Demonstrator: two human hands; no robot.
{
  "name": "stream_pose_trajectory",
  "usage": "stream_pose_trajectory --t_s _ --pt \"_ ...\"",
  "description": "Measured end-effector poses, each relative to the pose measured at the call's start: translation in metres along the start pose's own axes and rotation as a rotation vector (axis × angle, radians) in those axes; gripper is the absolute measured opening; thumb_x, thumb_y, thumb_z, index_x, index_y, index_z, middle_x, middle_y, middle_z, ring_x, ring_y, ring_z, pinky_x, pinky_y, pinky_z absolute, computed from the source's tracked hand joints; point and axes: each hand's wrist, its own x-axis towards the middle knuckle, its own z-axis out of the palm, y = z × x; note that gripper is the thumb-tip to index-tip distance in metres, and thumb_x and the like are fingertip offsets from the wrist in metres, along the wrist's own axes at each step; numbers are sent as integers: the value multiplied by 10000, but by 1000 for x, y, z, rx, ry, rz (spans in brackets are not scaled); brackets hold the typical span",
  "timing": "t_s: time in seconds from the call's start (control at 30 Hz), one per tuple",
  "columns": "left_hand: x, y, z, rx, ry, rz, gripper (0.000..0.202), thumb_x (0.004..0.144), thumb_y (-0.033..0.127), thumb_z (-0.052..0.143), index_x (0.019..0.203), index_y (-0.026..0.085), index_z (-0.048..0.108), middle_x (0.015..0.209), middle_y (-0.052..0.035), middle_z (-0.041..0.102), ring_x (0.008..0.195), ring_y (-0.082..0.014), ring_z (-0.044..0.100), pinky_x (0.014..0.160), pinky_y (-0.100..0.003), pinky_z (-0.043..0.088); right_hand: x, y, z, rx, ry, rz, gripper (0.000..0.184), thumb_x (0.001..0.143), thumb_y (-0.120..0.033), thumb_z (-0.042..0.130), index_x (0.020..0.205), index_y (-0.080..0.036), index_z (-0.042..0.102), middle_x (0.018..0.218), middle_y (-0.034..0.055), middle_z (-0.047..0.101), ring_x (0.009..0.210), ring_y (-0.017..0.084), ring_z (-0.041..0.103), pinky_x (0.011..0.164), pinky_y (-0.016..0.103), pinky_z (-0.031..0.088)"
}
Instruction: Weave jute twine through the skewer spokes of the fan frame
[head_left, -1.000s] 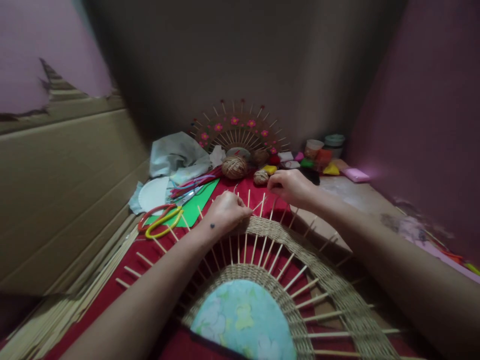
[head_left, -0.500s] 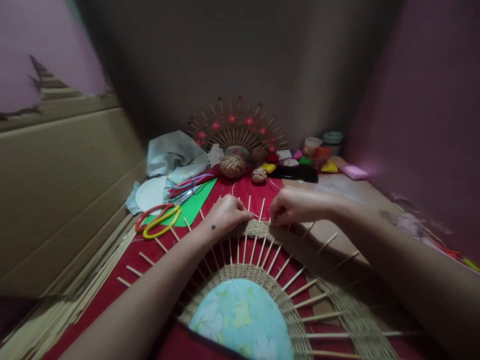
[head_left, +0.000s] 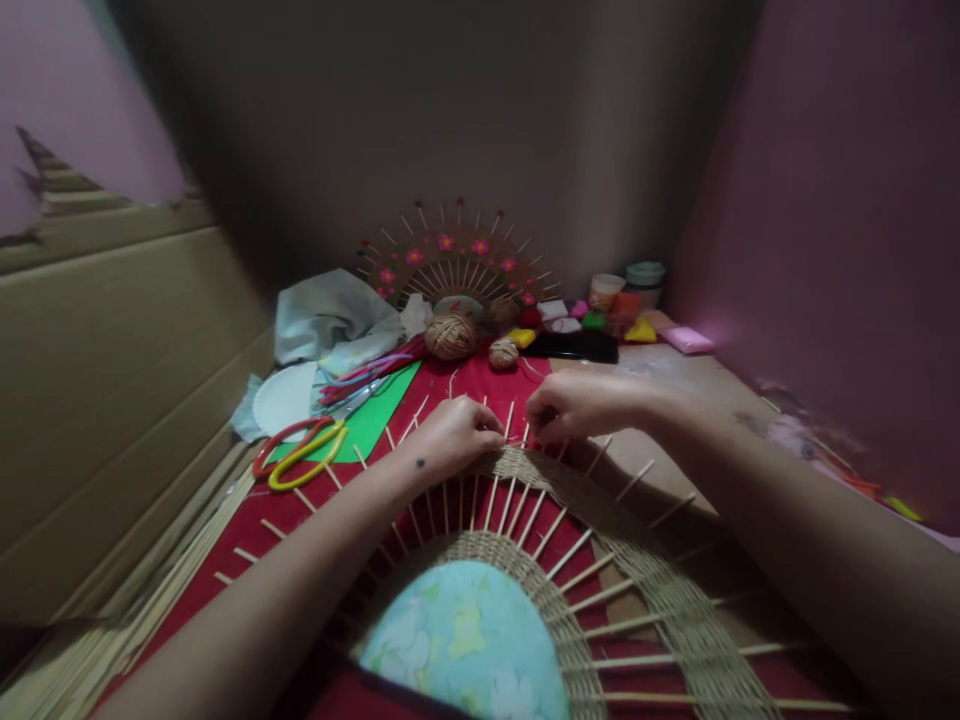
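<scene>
A half-round woven fan [head_left: 574, 590] of wooden sticks lies before me, with two bands of twine weaving and a light-blue floral cloth centre [head_left: 465, 640]. At the far edge of the outer band, my left hand [head_left: 465, 435] pinches near the stick tips, fingers closed. My right hand [head_left: 551, 410] is a little to the right with curled fingers, close to the same edge. What thin strand they hold is too small to make out clearly. A length of twine runs from a small twine ball [head_left: 503, 352] behind the hands toward the right hand.
Scissors [head_left: 307, 455] with red and yellow handles lie at left on green paper [head_left: 375, 425]. Behind stand a larger twine ball [head_left: 450, 336], a flowered fan [head_left: 461, 250], a black tray-like object [head_left: 574, 347] and colourful clay packets. A cardboard panel [head_left: 112, 400] borders the left.
The view has shifted slightly, so everything sits further left. My right hand has lifted a little off the woven edge; my left hand stays at the band.
</scene>
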Motion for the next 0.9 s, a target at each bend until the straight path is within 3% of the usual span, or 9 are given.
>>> stream_pose_trajectory --t_s 0.27,0.43,0.5,0.6,0.73,0.9 --pt "12 2 -1 159 -76 -74 281 670 398 546 693 164 700 565 -4 597 555 -138 523 498 -239 325 -2 6 -4 25 30 55 145 691 -209 530 761 -151 643 632 10 601 558 98 488 489 217 316" --pt "4 9 7 304 113 -7 220 691 395 567 714 209 681 713 -30 643 689 -174 560 577 -252 354 -1 13 -4 44 31 51 140 675 -209 530 726 -137 639 612 18 602 543 100 497 486 215 332" --pt "2 11 10 273 170 27 160 687 326 581 771 215 660 799 -28 655 739 -174 567 605 -246 366 0 15 -5 60 37 46 146 674 -200 530 737 -132 643 622 24 615 551 101 514 497 212 346" --pt "0 14 13 146 148 20 199 697 262 571 879 222 639 825 -13 665 745 -160 576 616 -233 383 0 19 -4 75 27 59 160 664 -178 529 756 -130 650 635 31 630 555 102 532 512 209 362" --pt "0 16 13 52 97 -2 240 728 351 551 896 222 663 763 -5 660 714 -159 572 605 -233 389 2 28 -3 56 57 114 133 645 -155 529 708 -142 645 624 31 630 542 103 539 510 207 374" --pt "1 18 11 125 110 -53 278 728 405 535 863 231 705 743 -18 672 709 -172 573 610 -247 380 3 36 -3 89 102 282 142 652 -173 533 728 -149 651 617 32 615 473 106 517 431 203 356"
